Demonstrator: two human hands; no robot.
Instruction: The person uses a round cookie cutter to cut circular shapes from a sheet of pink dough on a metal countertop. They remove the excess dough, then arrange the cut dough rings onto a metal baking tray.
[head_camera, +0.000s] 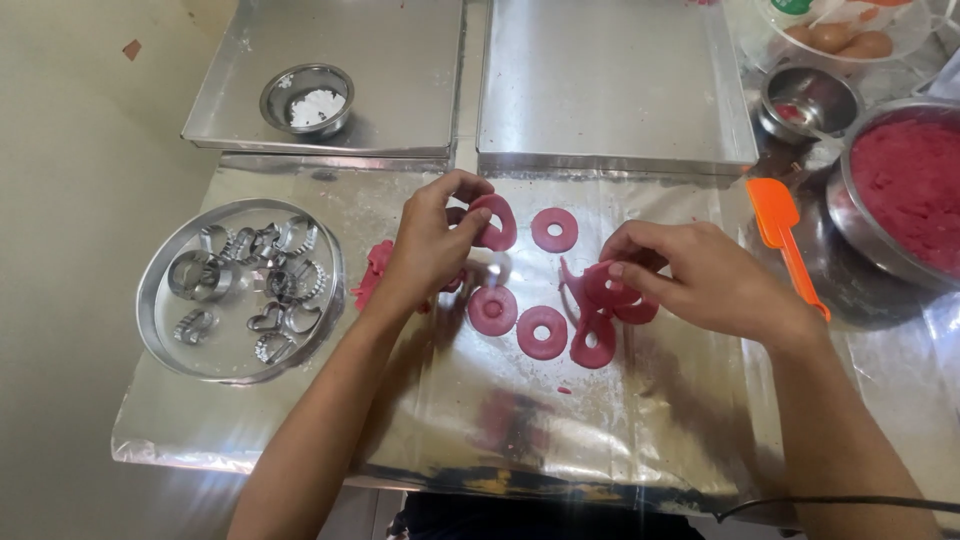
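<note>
1. Two bare hands work over a foil-covered work surface (480, 420), shiny and creased, dusted here and there with white powder.
2. Left hand (432, 240): wrist bent, fingers curled downward, thumb and forefinger pinching a soft pink dough ring (497, 222) that is lifted at one edge and bent out of round.
3. Right hand (700, 275): palm down, fingertips gathered on a folded pink dough piece (605, 285), gripping it just above the foil.
4. Flat pink dough rings, smooth and matte with small centre holes, lie between the hands: one at the far side (554, 229), one near the left hand (492, 310), one in the middle (542, 332), and one (593, 345) touching the folded piece.
5. Pink dough scraps (375, 272) lie just beside the left wrist.
6. Round shallow metal tin (160, 320), at the left, holds assorted fluted metal cutters (255, 280).
7. Two square steel trays (600, 90) sit at the far side; the left one carries a small steel bowl of white powder (308, 100).
8. Orange plastic spatula (785, 235) lies to the right, beside a large steel bowl of pink dough (905, 190).
</note>
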